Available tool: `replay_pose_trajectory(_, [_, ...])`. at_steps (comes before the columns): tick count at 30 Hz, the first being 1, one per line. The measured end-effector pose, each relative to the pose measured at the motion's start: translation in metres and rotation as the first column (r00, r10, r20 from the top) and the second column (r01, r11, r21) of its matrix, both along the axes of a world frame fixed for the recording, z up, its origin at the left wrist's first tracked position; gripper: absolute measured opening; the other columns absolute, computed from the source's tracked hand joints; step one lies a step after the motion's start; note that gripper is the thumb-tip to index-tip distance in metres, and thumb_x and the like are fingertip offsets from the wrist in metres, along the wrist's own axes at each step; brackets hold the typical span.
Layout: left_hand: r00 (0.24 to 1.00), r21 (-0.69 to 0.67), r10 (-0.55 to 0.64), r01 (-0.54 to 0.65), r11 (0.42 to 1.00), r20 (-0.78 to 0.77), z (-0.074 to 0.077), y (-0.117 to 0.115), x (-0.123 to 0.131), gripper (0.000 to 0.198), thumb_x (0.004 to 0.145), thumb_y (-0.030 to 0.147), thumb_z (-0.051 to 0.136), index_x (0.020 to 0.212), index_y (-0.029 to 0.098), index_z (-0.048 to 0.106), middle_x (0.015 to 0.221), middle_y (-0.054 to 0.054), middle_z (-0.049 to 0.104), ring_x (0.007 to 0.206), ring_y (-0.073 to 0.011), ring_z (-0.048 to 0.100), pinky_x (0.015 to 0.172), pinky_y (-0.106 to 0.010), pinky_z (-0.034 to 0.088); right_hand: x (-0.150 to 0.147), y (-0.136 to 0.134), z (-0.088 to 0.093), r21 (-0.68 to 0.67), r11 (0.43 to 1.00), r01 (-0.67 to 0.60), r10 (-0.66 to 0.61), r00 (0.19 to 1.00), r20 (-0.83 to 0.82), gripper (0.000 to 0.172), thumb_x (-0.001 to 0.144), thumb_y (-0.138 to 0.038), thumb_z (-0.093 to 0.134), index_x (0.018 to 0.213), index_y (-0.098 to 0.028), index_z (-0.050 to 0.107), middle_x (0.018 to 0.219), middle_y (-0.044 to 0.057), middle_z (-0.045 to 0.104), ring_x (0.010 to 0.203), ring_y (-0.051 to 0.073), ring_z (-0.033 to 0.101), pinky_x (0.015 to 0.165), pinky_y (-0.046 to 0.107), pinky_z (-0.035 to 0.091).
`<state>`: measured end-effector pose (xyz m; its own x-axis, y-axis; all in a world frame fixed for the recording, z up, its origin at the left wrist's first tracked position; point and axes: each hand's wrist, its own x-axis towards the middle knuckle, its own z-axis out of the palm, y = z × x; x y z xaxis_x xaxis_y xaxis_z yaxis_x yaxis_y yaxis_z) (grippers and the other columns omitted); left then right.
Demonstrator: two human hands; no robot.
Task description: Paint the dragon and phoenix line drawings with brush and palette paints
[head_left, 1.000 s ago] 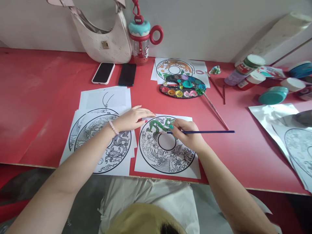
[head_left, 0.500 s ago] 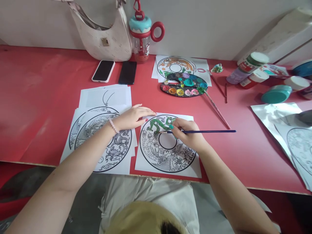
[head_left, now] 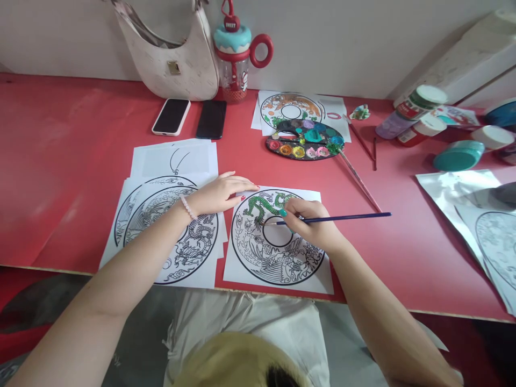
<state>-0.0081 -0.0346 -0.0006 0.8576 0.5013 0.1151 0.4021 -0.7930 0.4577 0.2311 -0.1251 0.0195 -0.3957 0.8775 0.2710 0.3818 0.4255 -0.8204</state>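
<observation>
My right hand (head_left: 309,221) pinches a blue-handled paintbrush (head_left: 350,217), its tip at the paper near the lower end of a green-painted dragon. That dragon is part of a round line drawing on a white sheet (head_left: 278,274), mostly uncoloured, with a phoenix along its lower half. Flat and with fingers stretched, my left hand (head_left: 220,193) rests at the sheet's upper left edge, its fingertips by the paper. Beneath my left wrist lies a stack of printed sheets (head_left: 197,271) with similar round drawings.
A paint palette (head_left: 290,153) lies beyond the sheet, overlapping a partly coloured drawing (head_left: 264,115), with a brush (head_left: 360,183) leaning from it. Two phones (head_left: 171,117), a handbag (head_left: 181,75) and a cup (head_left: 237,75) stand at the back. Paint bottles (head_left: 415,110) and more sheets (head_left: 447,199) are at right.
The brush tip has shifted slightly down, and the brush now tilts a little more. My left hand stays in place.
</observation>
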Motion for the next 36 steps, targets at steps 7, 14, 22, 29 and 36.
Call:
replay_pose_trajectory(7, [1.000, 0.004, 0.000, 0.000, 1.000, -0.001, 0.0001, 0.0001, 0.0009, 0.044, 0.088, 0.008, 0.048, 0.128, 0.028, 0.052, 0.127, 0.000, 0.059, 0.120, -0.0144, 0.051, 0.112, -0.042, 0.024, 0.0004, 0.0001, -0.0024, 0.023, 0.998, 0.065, -0.065, 0.998, 0.003, 0.028, 0.084, -0.015, 0.045, 0.060, -0.021, 0.032, 0.056, -0.004, 0.037, 0.052, 0.008, 0.032, 0.048, 0.023, 0.028])
replay_pose_trajectory(14, [1.000, -0.002, 0.007, -0.007, 1.000, -0.017, -0.0006, 0.0003, 0.0005, 0.045, 0.088, 0.008, 0.048, 0.128, 0.028, 0.051, 0.128, -0.001, 0.058, 0.120, -0.0148, 0.051, 0.112, -0.043, 0.023, -0.0005, 0.0002, -0.0002, -0.002, 0.998, 0.058, -0.058, 0.998, 0.010, 0.028, 0.083, -0.015, 0.044, 0.059, -0.021, 0.032, 0.056, -0.003, 0.038, 0.052, 0.008, 0.034, 0.048, 0.023, 0.029])
replay_pose_trajectory(22, [1.000, -0.009, 0.005, -0.005, 1.000, -0.011, 0.0002, 0.0001, 0.0007, 0.044, 0.088, 0.009, 0.048, 0.128, 0.028, 0.051, 0.128, -0.001, 0.058, 0.120, -0.0148, 0.051, 0.112, -0.044, 0.023, -0.0009, 0.0002, -0.0002, 0.025, 0.996, 0.081, -0.081, 0.997, 0.002, 0.028, 0.083, -0.014, 0.045, 0.059, -0.021, 0.032, 0.055, -0.004, 0.036, 0.051, 0.008, 0.031, 0.047, 0.023, 0.028])
replay_pose_trajectory(29, [1.000, -0.008, 0.004, -0.005, 1.000, -0.013, 0.0004, 0.0004, 0.0006, 0.045, 0.088, 0.009, 0.047, 0.128, 0.028, 0.051, 0.129, -0.001, 0.058, 0.120, -0.0149, 0.051, 0.112, -0.043, 0.023, -0.0004, 0.0003, -0.0013, -0.002, 0.996, 0.092, -0.092, 0.996, 0.008, 0.030, 0.084, -0.018, 0.047, 0.058, -0.021, 0.032, 0.054, -0.004, 0.037, 0.050, 0.008, 0.032, 0.047, 0.023, 0.027])
replay_pose_trajectory(36, [1.000, -0.003, 0.006, -0.006, 1.000, -0.017, -0.0010, 0.0006, 0.0003, 0.043, 0.089, 0.010, 0.048, 0.128, 0.026, 0.051, 0.129, -0.001, 0.058, 0.121, -0.0146, 0.050, 0.112, -0.042, 0.023, 0.0002, 0.0002, -0.0016, -0.013, 0.991, 0.137, -0.136, 0.990, 0.031, 0.029, 0.085, -0.021, 0.047, 0.058, -0.020, 0.035, 0.052, -0.004, 0.039, 0.049, 0.008, 0.032, 0.046, 0.024, 0.027])
